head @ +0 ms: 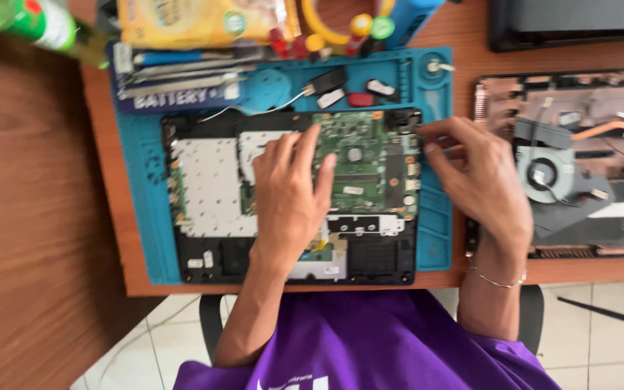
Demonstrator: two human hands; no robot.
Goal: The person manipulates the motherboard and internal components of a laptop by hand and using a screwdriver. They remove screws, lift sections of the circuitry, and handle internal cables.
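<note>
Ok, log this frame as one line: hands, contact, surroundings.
left hand: flat on green circuit board | right hand: fingertips at opened laptop right edge | blue mat beneath | second laptop chassis at right

Matt blue rubbery mat (435, 217), wooden desk (471, 36)

from my remote seat: a crinkled yellow packet (204, 20) with a round green seal lies at the top edge, above the blue mat; a green bottle (27, 22) with a red, white and green label sits top left; a small white sticker (353, 191) marks the green circuit board.
</note>
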